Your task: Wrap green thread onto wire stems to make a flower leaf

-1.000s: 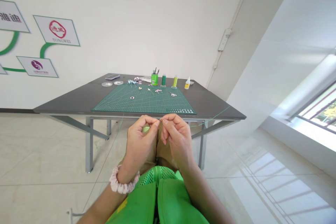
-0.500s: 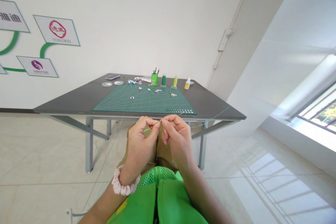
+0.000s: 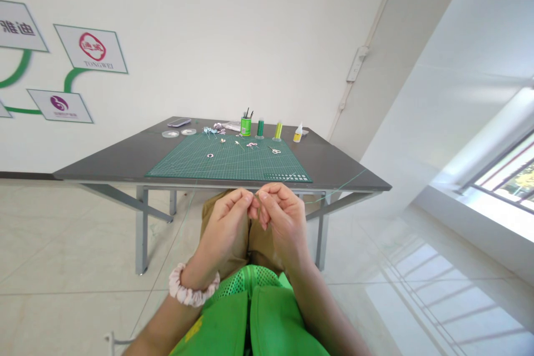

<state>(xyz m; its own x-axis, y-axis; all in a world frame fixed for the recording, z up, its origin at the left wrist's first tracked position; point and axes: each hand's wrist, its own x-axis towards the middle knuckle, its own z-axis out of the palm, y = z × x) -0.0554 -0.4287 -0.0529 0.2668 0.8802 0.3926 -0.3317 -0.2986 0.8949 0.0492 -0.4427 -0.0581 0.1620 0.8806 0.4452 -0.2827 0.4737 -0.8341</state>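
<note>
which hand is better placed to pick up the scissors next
Probably the right hand: the scissors lie nearly straight ahead of it, on the right part of the green mat.

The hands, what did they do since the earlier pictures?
The left hand turned a little: its wrist and pale hair tie shifted left, and the gap beside its thumb no longer shows. I can't tell what is pinched; it's too small. The right hand barely moved. The mat and scissors stayed put.

Dark table [image 3: 120,158] is supporting a green mat [image 3: 233,166]; phone [image 3: 179,122] and two discs [image 3: 170,134] are lying left; bottle [image 3: 297,133] is standing right.
</note>
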